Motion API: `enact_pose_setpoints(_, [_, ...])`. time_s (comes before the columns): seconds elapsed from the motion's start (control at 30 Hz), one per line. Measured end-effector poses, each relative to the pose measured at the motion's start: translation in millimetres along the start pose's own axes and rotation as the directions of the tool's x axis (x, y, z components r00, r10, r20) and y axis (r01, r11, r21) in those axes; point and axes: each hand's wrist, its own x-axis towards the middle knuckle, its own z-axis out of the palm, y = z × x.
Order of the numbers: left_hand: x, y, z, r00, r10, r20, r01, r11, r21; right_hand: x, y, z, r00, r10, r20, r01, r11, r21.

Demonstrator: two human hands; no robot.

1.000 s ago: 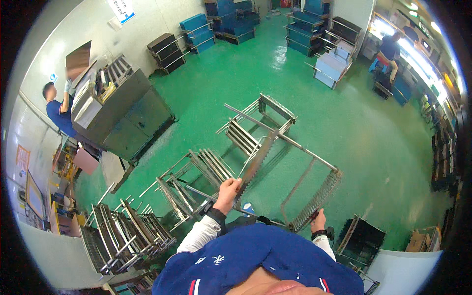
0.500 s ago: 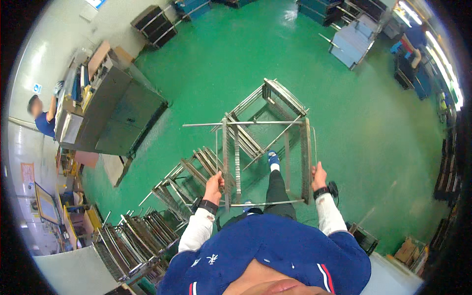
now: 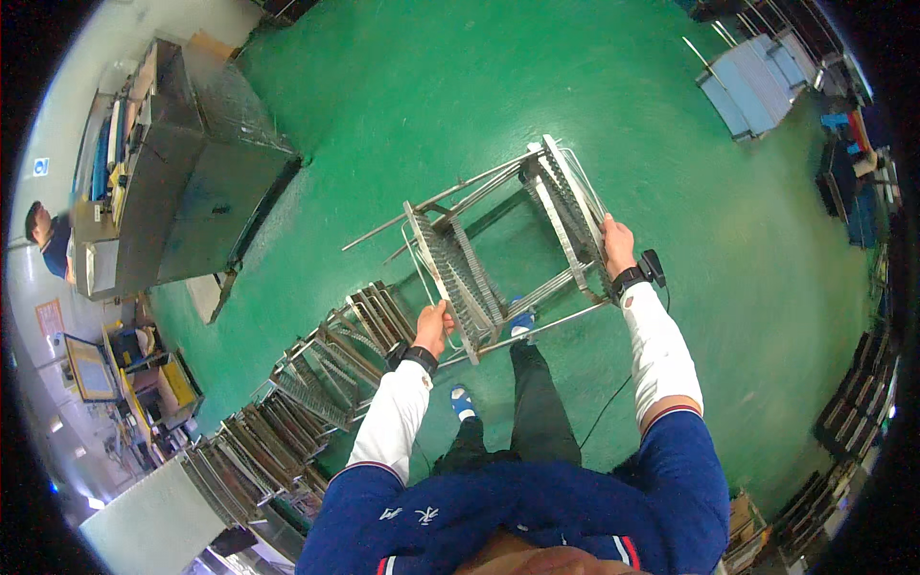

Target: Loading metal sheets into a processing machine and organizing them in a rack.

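With both hands I hold a metal slotted rack, an open frame with toothed side panels and long bars, out in front of me. My left hand is closed round the near end of its left side. My right hand grips the rail of its right side, fingers partly hidden. The rack lies turned, its far right corner farther from me. Bars of a second similar rack show beneath it, mostly covered; I cannot tell whether the two touch.
A row of similar metal racks stands on the green floor at my left. Beyond are a grey cabinet and a person beside it. A blue boxy cart stands far right. A thin cable runs by my right leg.
The rack in my hands has turned counterclockwise and now lines up over the other rack. My right hand has moved farther forward, and both feet now show.
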Motion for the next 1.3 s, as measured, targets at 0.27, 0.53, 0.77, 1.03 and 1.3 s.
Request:
enact_pose_setpoints(0.27, [34, -10, 6, 0.997, -0.059, -0.04, 0.065, 0.982, 0.177, 29, -14, 55, 0.988, -0.143, 0.063, 0.151, 0.975, -0.161])
enact_pose_setpoints(0.53, [27, -9, 36, 0.908, 0.393, -0.145, -0.209, 0.725, 0.657, -16, -14, 35, 0.889, -0.443, 0.113, 0.403, 0.643, -0.651])
enact_pose_setpoints(0.77, [-31, -24, 3, 0.93, 0.359, 0.079, -0.317, 0.671, 0.67, -159, 78, -41, 0.938, -0.345, 0.013, 0.271, 0.712, -0.648])
enact_pose_setpoints(1.03, [-52, -51, -118, 0.904, 0.258, 0.339, -0.42, 0.682, 0.599, -406, 227, -129, 0.977, 0.174, -0.121, -0.212, 0.811, -0.546])
enact_pose_setpoints(1.3, [-58, -95, -264, 0.474, -0.087, 0.876, -0.877, 0.034, 0.478, -708, 332, -135, 0.912, 0.357, -0.202, -0.407, 0.734, -0.544])
